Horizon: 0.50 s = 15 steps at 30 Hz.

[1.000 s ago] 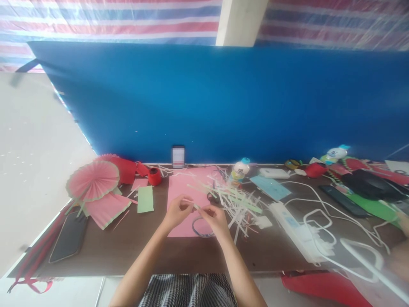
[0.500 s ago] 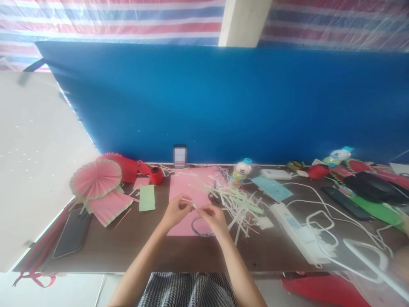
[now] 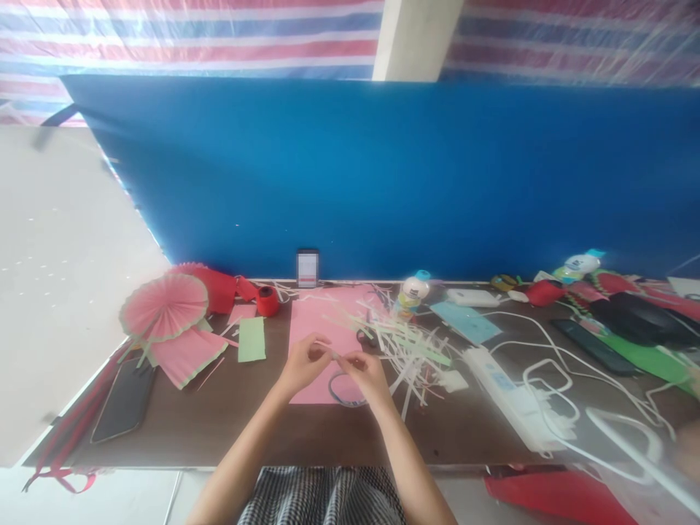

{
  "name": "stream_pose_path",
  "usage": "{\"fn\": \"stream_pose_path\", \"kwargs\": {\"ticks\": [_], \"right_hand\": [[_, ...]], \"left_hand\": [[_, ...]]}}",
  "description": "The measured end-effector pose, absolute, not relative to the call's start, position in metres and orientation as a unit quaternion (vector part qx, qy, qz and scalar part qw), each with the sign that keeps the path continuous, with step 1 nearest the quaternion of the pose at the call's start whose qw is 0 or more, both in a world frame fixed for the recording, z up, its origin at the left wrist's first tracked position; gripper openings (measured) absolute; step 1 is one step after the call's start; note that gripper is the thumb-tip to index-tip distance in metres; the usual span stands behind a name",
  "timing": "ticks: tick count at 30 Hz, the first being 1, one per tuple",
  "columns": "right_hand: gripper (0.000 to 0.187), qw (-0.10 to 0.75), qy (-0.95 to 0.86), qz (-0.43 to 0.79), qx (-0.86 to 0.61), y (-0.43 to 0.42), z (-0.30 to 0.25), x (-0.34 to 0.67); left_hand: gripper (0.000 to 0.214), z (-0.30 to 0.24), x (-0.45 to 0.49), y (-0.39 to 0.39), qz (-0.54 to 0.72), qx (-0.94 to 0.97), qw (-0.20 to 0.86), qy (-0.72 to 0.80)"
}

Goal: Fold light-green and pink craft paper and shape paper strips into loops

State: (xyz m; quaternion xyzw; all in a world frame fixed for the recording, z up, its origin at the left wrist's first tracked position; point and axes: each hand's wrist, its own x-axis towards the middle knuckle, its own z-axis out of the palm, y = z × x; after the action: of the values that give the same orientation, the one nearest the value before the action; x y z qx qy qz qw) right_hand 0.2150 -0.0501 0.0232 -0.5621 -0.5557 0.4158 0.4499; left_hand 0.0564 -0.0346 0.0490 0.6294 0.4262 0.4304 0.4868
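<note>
My left hand (image 3: 302,367) and my right hand (image 3: 365,375) meet over a pink paper sheet (image 3: 324,328) on the brown table (image 3: 230,423). Both pinch a thin pale paper strip (image 3: 332,353) held between them, fingers closed on its ends. A roll of tape (image 3: 340,390) lies on the sheet just under my right hand. A heap of cut paper strips (image 3: 407,343) spreads to the right of my hands, with scissors (image 3: 365,337) partly buried at its edge.
Pink paper fans (image 3: 164,306), a green slip (image 3: 251,339) and a phone (image 3: 123,401) lie at left. A small phone (image 3: 307,268) leans on the blue board. A bottle (image 3: 411,293), power strip (image 3: 506,394) and white cables (image 3: 574,379) crowd the right.
My hands have drawn slightly closer together on the strip. The view shifted a little; nothing else moved.
</note>
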Motion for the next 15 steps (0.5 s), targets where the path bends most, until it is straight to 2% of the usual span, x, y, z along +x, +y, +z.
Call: {"fn": "stream_pose_path", "kwargs": {"ticks": [12,15], "right_hand": [[0.029,0.437,-0.578,0.372,-0.58,-0.0521,0.0314,0.218],[0.041,0.443,-0.575,0.357,-0.588,-0.05,0.0328,0.2188]], "left_hand": [[0.015,0.0482,0.057,-0.037,0.438,0.66,0.409,0.454],[0.015,0.0495,0.0563,-0.0377,0.435,0.666,0.396,0.459]]}}
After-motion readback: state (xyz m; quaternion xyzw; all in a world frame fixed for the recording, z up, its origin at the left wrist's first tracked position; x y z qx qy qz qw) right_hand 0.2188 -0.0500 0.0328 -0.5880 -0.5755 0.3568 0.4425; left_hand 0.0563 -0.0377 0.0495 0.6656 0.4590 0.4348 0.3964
